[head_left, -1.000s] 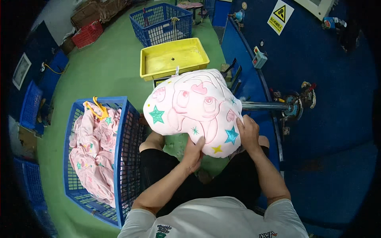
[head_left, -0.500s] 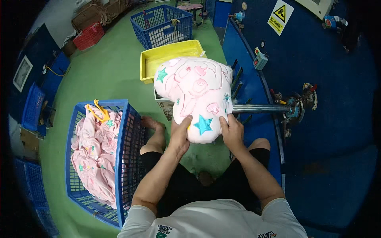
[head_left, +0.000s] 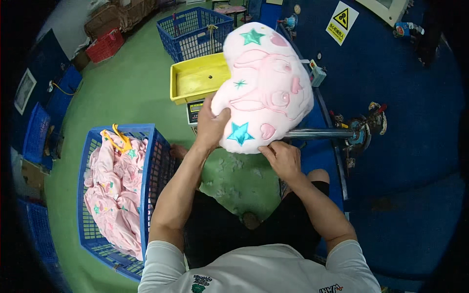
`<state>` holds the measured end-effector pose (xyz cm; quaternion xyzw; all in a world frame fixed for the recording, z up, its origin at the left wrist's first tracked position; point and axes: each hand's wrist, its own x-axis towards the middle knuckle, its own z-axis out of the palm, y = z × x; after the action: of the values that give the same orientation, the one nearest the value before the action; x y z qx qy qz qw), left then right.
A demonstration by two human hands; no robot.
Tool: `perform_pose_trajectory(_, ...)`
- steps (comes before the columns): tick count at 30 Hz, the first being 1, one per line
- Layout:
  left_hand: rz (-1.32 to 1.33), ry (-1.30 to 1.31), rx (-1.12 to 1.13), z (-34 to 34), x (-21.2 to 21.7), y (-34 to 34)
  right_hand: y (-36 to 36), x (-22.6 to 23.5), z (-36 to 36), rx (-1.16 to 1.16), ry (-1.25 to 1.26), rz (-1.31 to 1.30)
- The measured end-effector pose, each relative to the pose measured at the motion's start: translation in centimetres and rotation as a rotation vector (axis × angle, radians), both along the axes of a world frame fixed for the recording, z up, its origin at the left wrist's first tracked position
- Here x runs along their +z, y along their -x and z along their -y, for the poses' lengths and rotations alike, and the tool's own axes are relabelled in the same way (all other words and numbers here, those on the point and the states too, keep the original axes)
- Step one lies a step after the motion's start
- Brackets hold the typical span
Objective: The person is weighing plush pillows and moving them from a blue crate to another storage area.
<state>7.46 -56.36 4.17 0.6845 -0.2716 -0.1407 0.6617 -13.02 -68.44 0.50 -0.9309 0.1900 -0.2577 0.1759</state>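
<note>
A plump pink heart-shaped cushion (head_left: 271,83), embroidered with a rabbit face, green and blue stars and small hearts, is held up in front of me. My left hand (head_left: 211,126) grips its left edge, thumb on the front. Lower down, my right hand (head_left: 281,157) pinches the bottom edge between thumb and fingers. A shiny metal tube (head_left: 320,133) runs from the blue machine on the right toward the cushion's lower right side. Its tip is hidden behind the cushion, so I cannot tell whether it is inside.
A blue basket (head_left: 148,195) of limp pink covers (head_left: 115,190) stands at my left, with a yellow strap on top. Ahead, a yellow bin (head_left: 188,87) sits on a scale (head_left: 194,111). Farther off are a blue crate (head_left: 195,36) and a red crate (head_left: 105,46). White fluff dots the floor.
The cushion has risen and turned more upright, showing its heart shape. My left hand has moved up along its left side; my right hand stays near the bottom edge. More of the yellow bin shows.
</note>
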Motion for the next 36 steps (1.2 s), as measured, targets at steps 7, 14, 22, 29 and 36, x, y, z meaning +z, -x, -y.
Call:
perform_pose_trajectory(7,-0.086,0.213,0.267,-4.8,-1.9,-1.8,-4.6,3.3,1.4,0.320,0.439,0.313)
perform_pose_trajectory(14,-0.139,0.300,0.491,-0.3,-2.7,-8.8,-6.4,4.5,1.5,0.426,0.435,-0.163)
perform_pose_trajectory(22,-0.511,0.240,0.263,1.1,-3.3,-11.3,-6.3,4.9,1.8,0.409,0.349,-0.308)
perform_pose_trajectory(29,-0.599,0.151,0.166,-6.7,-11.8,-2.7,-6.7,4.9,2.0,0.425,0.277,-0.373)
perform_pose_trajectory(36,-0.692,-0.086,0.015,-11.5,-21.7,6.0,-6.9,6.7,1.6,0.439,0.155,-0.475)
